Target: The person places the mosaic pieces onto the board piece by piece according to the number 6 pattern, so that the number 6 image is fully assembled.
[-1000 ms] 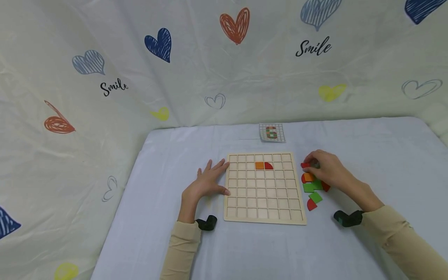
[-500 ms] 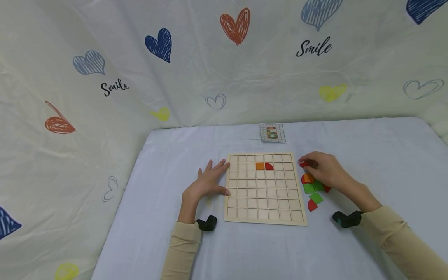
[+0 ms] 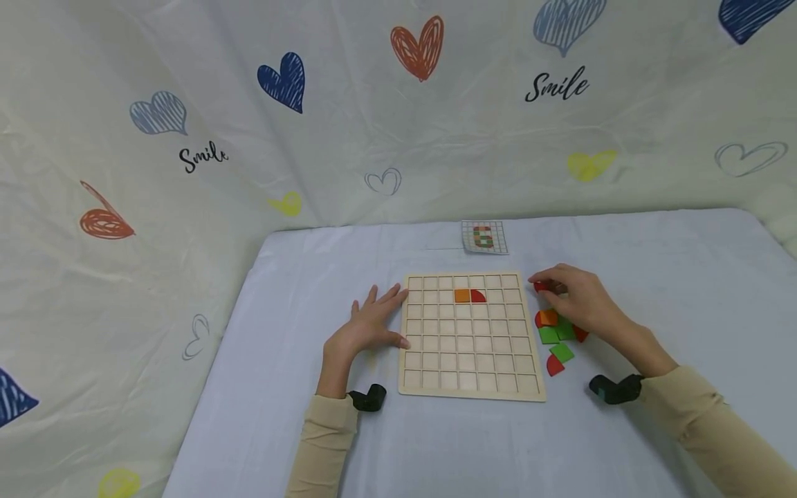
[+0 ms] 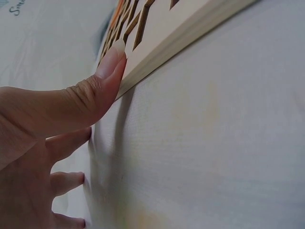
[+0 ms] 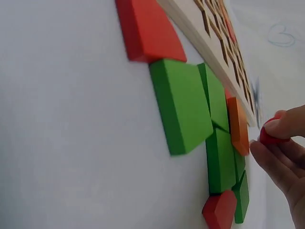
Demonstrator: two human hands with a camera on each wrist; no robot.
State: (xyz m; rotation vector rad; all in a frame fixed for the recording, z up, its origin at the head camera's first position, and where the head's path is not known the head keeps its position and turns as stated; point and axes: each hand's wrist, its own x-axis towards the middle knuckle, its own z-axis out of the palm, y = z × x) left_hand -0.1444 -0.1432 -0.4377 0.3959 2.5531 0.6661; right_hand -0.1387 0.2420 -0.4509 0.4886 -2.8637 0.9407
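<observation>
The square, pale wooden board with a recessed grid (image 3: 465, 344) is lying flat, and two cells in its second row from the far edge are holding pieces: a flat orange square tile (image 3: 462, 296) and, in the next cell to its right, a flat red quarter-round tile (image 3: 477, 296). All its other cells are showing bare wood, so the filling seems to be only beginning.

Just outside the board's right edge, near its far corner, the right hand (image 3: 579, 296) is pinching a small red block (image 3: 539, 286) between thumb and fingers, which are hiding much of its shape. Nearer the person along that same edge, more pieces are waiting off the board: an orange block (image 3: 548, 317), several green blocks (image 3: 562, 353) and a red rounded block (image 3: 555, 365) among them. Some are overlapping, so their exact number is staying unclear.

At the board's left edge, the left hand (image 3: 367, 328) is spreading its fingers, with the thumb touching the rim, apparently steadying it.

Beyond the board's far edge, a small gridded paper card (image 3: 485, 237) is showing a red, orange and green figure resembling a 6, probably the pattern; by that reading, most pieces are remaining to be set. A white cloth-covered surface (image 3: 436, 449) is supporting everything around the board.
</observation>
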